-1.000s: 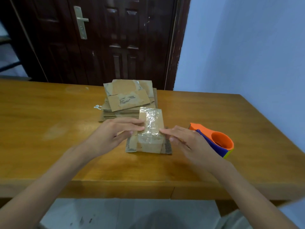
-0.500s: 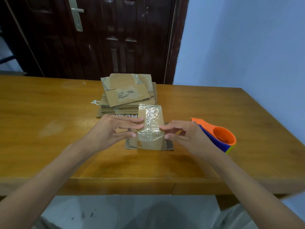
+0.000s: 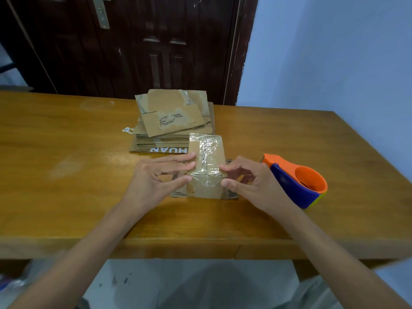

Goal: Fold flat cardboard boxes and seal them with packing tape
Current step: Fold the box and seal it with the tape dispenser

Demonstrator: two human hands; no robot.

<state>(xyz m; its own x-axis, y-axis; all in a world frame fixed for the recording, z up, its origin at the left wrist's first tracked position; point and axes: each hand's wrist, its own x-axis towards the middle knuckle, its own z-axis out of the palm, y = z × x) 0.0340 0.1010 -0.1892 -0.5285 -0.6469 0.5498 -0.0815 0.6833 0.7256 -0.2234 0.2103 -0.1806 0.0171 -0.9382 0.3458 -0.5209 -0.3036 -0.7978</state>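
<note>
Head view: since a second ago the right hand [image 3: 249, 181] has curled its fingers to pinch the taped box [image 3: 206, 168] just left of the tape dispenser [image 3: 296, 184], left hand [image 3: 156, 177] fingers straight against it, likely smoothing the seal.

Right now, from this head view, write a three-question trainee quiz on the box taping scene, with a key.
1. True or false: the tape dispenser lies on the table beside the right hand.
2. Where is the stack of flat cardboard? A) beyond the small taped box B) on the floor C) under the dispenser
3. Fill in: the left hand and the right hand touch the taped box from opposite ____.

Key: 1 true; 2 A; 3 sides.
</note>
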